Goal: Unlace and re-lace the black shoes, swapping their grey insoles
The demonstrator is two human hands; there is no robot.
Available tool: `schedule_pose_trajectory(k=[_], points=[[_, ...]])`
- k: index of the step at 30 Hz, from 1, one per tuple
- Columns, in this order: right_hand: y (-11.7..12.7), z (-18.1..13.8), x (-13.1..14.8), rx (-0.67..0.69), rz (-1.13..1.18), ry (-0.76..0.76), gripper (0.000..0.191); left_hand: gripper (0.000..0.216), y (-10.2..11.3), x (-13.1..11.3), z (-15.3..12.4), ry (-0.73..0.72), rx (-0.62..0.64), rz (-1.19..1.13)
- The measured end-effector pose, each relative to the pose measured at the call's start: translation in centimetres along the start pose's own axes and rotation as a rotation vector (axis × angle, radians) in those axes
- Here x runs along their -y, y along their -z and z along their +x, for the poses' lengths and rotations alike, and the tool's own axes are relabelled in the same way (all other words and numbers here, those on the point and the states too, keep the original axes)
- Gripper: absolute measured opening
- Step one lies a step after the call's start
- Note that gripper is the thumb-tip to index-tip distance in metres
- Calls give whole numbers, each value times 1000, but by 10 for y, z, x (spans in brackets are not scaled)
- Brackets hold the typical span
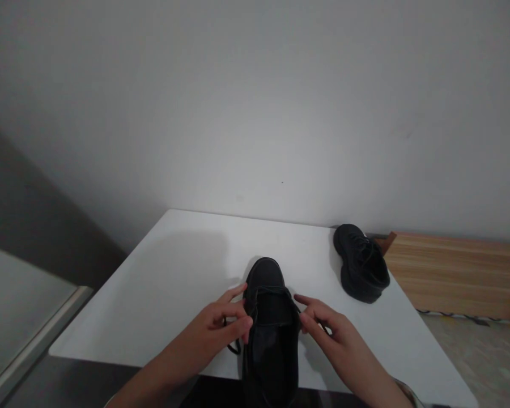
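Observation:
A black lace-up shoe (267,306) stands on the white table (174,283) right in front of me, toe pointing away. My left hand (221,328) pinches a black lace at the shoe's left side, fingers closed on it. On the shoe's right edge my right hand (327,326) pinches the other lace end. A second black shoe (360,262) rests at the table's far right, apart from both hands.
A plain white wall rises behind the table. To the right, a wooden board (454,272) lies on the floor by the wall. A dark strip and a pale panel (17,306) lie at the left.

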State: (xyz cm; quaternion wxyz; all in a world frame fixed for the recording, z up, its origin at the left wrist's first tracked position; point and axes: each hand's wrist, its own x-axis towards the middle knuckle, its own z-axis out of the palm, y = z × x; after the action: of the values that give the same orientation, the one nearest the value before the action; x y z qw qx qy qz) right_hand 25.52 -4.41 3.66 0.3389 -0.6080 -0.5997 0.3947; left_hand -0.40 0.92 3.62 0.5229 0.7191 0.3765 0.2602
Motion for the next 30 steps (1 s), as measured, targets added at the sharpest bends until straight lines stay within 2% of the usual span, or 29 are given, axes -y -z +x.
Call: schedule_pose_trajectory(k=[4,8,16,20,26,30], points=[[0,0,3,151,105,-48,46,31,-7,-12,1,100,68,-153],[4,-2,4,204,166,-51,43,28,-10,-24,2,139,106,-271],[12,1,12,330,203,-81,41,31,-9,-29,2,215,161,-390],[11,3,18,362,200,-68,39,31,-7,-27,1,201,160,-462],[10,8,16,384,195,-40,38,31,-3,-12,1,147,147,-582],[11,10,15,357,91,19,36,31,3,-6,1,131,128,-541]])
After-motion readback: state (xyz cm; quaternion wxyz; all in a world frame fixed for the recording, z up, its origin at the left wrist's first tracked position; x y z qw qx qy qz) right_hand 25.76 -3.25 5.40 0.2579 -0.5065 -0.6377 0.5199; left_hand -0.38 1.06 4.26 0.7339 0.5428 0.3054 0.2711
